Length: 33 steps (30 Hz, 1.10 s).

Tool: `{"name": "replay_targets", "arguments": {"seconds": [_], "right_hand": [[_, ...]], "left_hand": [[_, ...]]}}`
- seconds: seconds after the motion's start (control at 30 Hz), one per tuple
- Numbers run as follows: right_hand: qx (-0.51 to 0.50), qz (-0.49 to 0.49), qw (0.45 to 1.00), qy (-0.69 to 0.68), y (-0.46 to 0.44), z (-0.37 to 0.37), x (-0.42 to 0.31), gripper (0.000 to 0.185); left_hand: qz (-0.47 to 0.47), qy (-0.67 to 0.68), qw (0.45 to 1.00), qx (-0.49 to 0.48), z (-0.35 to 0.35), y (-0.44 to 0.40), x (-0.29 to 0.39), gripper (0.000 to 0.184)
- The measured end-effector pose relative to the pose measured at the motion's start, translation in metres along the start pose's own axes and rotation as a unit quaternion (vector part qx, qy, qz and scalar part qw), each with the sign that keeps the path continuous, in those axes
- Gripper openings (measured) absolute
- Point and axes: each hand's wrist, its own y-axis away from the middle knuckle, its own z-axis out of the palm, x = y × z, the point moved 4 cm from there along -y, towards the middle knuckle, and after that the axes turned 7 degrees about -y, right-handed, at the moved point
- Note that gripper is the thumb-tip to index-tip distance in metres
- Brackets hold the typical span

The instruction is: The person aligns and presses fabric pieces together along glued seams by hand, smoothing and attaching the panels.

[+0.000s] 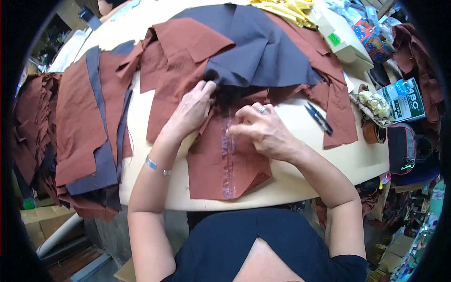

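Observation:
A brown cloth piece [202,164] lies on the table in front of me, with a shiny clear strip [227,174] running down its middle. My left hand [193,109] is closed, its fingers gripping the brown and dark grey cloth at the strip's upper end. My right hand [263,130] is closed too, fingers curled and pressed together just over the strip. What sits between those fingertips is too small to make out. Beyond both hands, a dark grey cloth [263,44] is spread in folds over more brown pieces.
Stacked brown and grey cloth panels [80,127] hang over the table's left edge. On the right lie two dark pens [319,118], a green and white box [404,99], a roll of brown tape [372,132] and a black pouch [402,149]. Yellow cloth [286,11] sits at the back.

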Motion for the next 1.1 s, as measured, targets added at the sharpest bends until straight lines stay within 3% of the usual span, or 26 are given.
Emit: {"name": "replay_targets", "arguments": {"seconds": [0.1,0.2,0.3,0.4,0.5,0.63,0.7,0.73,0.77,0.87,0.9,0.93,1.0,1.1], "right_hand": [[0.102,0.058,0.993,-0.023,-0.017,-0.031,0.027,0.051],[0.171,0.055,0.966,0.185,-0.036,-0.046,0.067,0.070],[0.127,0.138,0.944,0.271,-0.043,-0.040,0.110,0.077],[0.013,0.227,0.953,0.200,-0.046,-0.038,0.117,0.078],[0.128,0.104,0.975,0.145,-0.043,-0.041,0.086,0.078],[0.174,0.030,0.982,0.066,-0.034,-0.053,0.040,0.079],[0.165,0.030,0.986,0.013,-0.025,-0.059,0.019,0.079],[0.115,0.067,0.990,-0.039,-0.019,-0.057,0.010,0.079],[0.070,0.075,0.988,-0.117,-0.016,-0.056,-0.004,0.079],[-0.098,0.085,0.944,-0.305,-0.012,-0.069,-0.039,0.084],[-0.076,0.067,0.922,-0.374,-0.011,-0.071,-0.038,0.085],[-0.055,0.045,0.920,-0.385,-0.017,-0.082,-0.035,0.080],[0.061,0.059,0.937,-0.338,-0.031,-0.087,-0.003,0.076],[0.125,0.137,0.967,-0.174,-0.062,-0.076,0.068,0.071]], "left_hand": [[-0.052,-0.008,0.996,-0.076,-0.005,-0.004,0.006,0.034],[-0.100,-0.041,0.988,-0.114,-0.001,-0.013,0.009,0.026],[-0.094,-0.106,0.983,-0.118,0.008,-0.025,0.006,0.024],[-0.134,-0.065,0.986,-0.071,0.002,-0.028,0.005,0.032],[-0.193,0.005,0.977,-0.085,-0.009,-0.031,-0.005,0.049],[-0.115,-0.045,0.991,-0.043,-0.016,-0.028,-0.011,0.055],[-0.085,-0.083,0.980,-0.161,-0.025,-0.030,-0.005,0.053],[-0.072,-0.101,0.968,-0.219,-0.027,-0.029,-0.005,0.052],[-0.024,-0.126,0.969,-0.211,-0.030,-0.023,-0.002,0.042],[0.198,-0.214,0.953,-0.085,-0.063,0.015,0.033,0.036],[0.209,-0.205,0.954,-0.070,-0.067,0.025,0.038,0.031],[0.220,-0.193,0.954,-0.057,-0.071,0.036,0.046,0.027],[0.127,-0.135,0.981,-0.055,-0.085,0.053,0.062,0.016],[0.174,-0.265,0.940,-0.124,-0.097,0.081,0.075,0.009]]}}
